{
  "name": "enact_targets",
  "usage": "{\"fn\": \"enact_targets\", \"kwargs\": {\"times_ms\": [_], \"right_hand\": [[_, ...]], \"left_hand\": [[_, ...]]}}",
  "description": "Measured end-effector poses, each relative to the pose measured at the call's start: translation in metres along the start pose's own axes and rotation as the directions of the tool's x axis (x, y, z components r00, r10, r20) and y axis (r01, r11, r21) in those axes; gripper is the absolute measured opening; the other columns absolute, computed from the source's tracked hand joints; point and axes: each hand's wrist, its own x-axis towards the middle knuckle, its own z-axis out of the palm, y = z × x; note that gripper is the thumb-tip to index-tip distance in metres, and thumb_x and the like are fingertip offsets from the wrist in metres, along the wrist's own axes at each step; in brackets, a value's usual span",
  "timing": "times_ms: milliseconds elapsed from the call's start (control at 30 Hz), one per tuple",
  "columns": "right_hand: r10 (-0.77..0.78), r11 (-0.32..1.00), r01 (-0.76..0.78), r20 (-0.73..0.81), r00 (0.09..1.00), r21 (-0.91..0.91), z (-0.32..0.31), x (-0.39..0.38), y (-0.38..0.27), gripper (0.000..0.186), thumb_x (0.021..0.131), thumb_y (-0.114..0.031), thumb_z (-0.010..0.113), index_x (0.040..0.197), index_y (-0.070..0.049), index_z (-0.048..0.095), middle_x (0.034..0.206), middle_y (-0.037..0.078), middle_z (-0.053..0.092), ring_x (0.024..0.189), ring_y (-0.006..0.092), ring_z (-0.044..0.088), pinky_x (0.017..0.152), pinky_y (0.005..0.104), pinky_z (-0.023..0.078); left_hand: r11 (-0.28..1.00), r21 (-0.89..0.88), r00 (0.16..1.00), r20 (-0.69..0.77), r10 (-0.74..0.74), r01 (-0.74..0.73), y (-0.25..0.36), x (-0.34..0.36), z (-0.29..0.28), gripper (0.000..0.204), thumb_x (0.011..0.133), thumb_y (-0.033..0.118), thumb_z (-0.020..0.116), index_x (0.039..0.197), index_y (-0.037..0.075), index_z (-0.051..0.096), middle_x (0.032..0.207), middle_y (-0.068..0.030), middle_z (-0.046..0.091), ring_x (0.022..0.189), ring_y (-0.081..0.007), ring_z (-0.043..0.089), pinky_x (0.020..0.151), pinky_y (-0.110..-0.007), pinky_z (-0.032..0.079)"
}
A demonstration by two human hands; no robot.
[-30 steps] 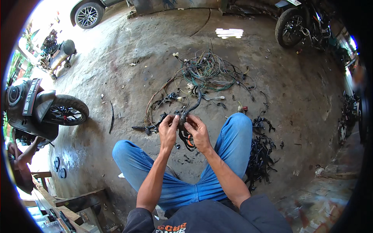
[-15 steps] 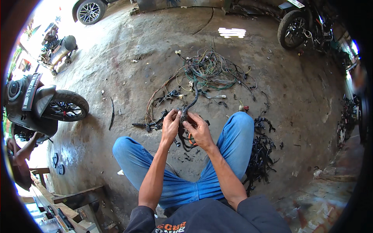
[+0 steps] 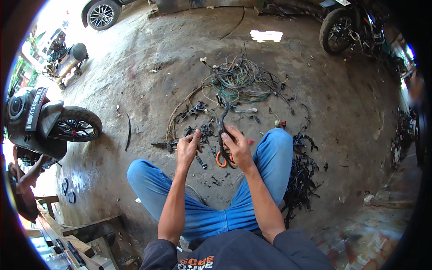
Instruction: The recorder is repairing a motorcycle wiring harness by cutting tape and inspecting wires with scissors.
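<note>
My right hand (image 3: 238,146) grips a black-wrapped wiring harness (image 3: 221,120), pinching it between thumb and fingers. The harness runs away from me toward the loose wires, and its near end hangs below the hand. Beside that end shows an orange loop (image 3: 220,159); I cannot make out what it belongs to. My left hand (image 3: 187,147) is off the harness, a little to its left, with thumb and fingers pressed together. Whatever is in that pinch, if anything, is too small to name. Ahead lies a tangle of coloured wires (image 3: 240,78) on the floor.
Black tape scraps (image 3: 302,180) are heaped right of my knee. Black connectors (image 3: 171,146) lie left of my hands. A motorcycle (image 3: 74,123) and a compressor (image 3: 67,60) stand at left, another motorcycle (image 3: 339,31) far right. Another person's arm (image 3: 31,173) shows at the left edge.
My left hand has come off the harness and moved left. My right hand keeps hold of the harness and has shifted slightly right. The orange loop now shows more fully.
</note>
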Motion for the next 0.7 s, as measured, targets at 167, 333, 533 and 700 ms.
{"fn": "enact_targets", "kwargs": {"times_ms": [167,333,533,700], "right_hand": [[0.020,0.990,-0.019,-0.004,1.000,0.142,0.011,-0.001,0.014,0.034,0.099,-0.014,0.064,0.129,0.003,0.061,0.107,0.000,0.061,0.090,0.0075,0.060,0.069,0.0215,0.050],[-0.231,0.938,0.211,-0.041,0.972,-0.276,0.019,0.000,0.011,0.034,0.095,-0.008,0.068,0.126,0.004,0.062,0.099,0.007,0.063,0.083,0.0127,0.063,0.071,0.0276,0.052],[-0.331,0.819,0.281,-0.012,0.943,-0.501,0.020,0.003,-0.008,0.031,0.089,-0.008,0.073,0.118,0.003,0.067,0.087,0.012,0.064,0.075,0.0200,0.063,0.069,0.0322,0.051],[-0.358,0.759,0.371,0.133,0.924,-0.536,0.016,0.011,-0.014,0.028,0.087,-0.012,0.076,0.109,0.003,0.070,0.083,0.013,0.064,0.068,0.0211,0.061,0.062,0.0337,0.048]], "left_hand": [[0.800,-0.512,0.928,0.016,0.372,-0.312,0.021,-0.032,0.039,0.037,0.109,0.031,0.046,0.125,0.000,0.060,0.108,-0.0083,0.070,0.096,-0.0150,0.065,0.087,-0.031,0.051],[0.856,-0.077,0.860,-0.043,0.509,-0.511,0.029,-0.034,0.034,0.038,0.108,0.035,0.047,0.120,0.000,0.057,0.085,-0.0027,0.063,0.079,-0.0077,0.056,0.069,-0.027,0.048],[0.905,-0.050,0.906,0.006,0.424,-0.423,0.040,-0.042,0.021,0.037,0.109,0.034,0.045,0.114,0.000,0.059,0.076,-0.0004,0.057,0.067,-0.0070,0.051,0.058,-0.026,0.044],[0.914,-0.127,0.916,0.068,0.394,-0.384,0.047,-0.044,0.004,0.038,0.109,0.035,0.046,0.103,0.001,0.060,0.067,0.0035,0.049,0.059,-0.0052,0.044,0.052,-0.025,0.038]]}}
